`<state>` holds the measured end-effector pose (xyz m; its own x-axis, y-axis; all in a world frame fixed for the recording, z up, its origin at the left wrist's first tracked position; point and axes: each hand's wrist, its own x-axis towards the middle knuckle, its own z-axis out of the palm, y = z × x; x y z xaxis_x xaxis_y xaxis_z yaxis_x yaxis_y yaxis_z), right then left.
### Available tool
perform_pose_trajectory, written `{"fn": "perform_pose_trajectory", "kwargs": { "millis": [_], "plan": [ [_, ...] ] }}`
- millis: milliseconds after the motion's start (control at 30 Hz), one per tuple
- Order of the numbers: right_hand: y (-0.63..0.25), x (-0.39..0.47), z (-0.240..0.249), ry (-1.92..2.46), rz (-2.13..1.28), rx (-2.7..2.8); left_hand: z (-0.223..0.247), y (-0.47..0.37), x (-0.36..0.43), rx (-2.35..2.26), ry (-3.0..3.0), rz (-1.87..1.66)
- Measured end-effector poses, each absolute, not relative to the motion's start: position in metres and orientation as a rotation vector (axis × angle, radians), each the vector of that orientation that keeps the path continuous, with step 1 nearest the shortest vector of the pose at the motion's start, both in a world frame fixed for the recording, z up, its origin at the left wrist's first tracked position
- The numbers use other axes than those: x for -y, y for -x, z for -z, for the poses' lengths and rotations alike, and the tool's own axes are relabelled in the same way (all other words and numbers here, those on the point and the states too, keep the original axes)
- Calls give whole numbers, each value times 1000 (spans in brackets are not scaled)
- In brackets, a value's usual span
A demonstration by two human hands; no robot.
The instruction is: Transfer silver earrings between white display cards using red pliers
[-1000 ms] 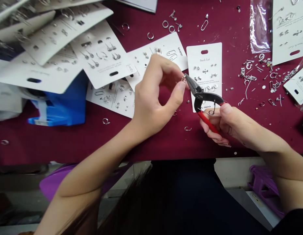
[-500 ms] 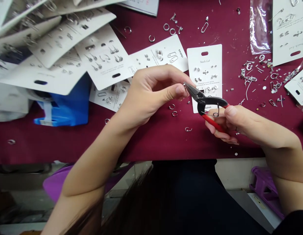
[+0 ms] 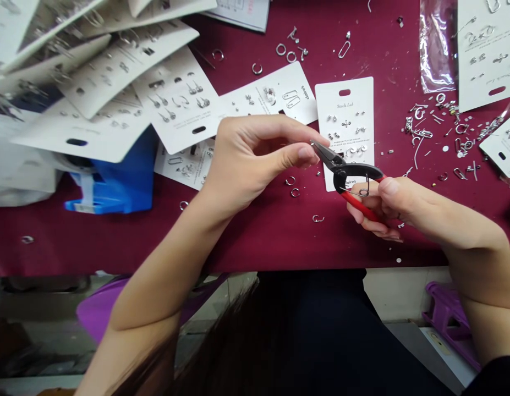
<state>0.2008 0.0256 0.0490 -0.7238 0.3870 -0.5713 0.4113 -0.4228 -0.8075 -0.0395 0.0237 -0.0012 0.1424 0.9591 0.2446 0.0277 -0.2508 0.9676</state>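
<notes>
Red-handled pliers (image 3: 338,171) with dark jaws are gripped in my right hand (image 3: 397,203), jaws pointing up and left. Their tips meet the thumb and forefinger of my left hand (image 3: 258,154), which are pinched together. A tiny silver piece shows at that meeting point, mostly hidden, and I cannot make out its kind. Just behind the pliers, a white earring card (image 3: 346,96) lies on the table with several small silver earrings on it. Two small silver hoops (image 3: 295,192) lie below my left fingertips, and an open hoop (image 3: 318,219) is nearer the front edge.
Overlapping earring cards (image 3: 176,104) pile up at the left, over a blue tape dispenser (image 3: 118,187). Loose silver earrings and bits of wire (image 3: 461,129) are scattered at the right, near a clear plastic bag (image 3: 438,49) and another card (image 3: 489,60). The table (image 3: 255,247) is dark red.
The whole view has shifted slightly, so cards and dispenser appear a little further right. Both hands and the pliers keep nearly the same pose at the fingertips.
</notes>
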Motion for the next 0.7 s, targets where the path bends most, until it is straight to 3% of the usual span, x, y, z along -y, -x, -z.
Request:
{"fn": "perform_pose_trajectory", "kwargs": {
  "millis": [333, 700],
  "plan": [
    [-204, -26, -39, -1110, 2474, -1584, -5, 37, -18, -1219, -1769, -1031],
    [-203, -25, -42, -1030, 2565, -1386, 1, 40, -14, -973, -1788, -1027]
  ]
}}
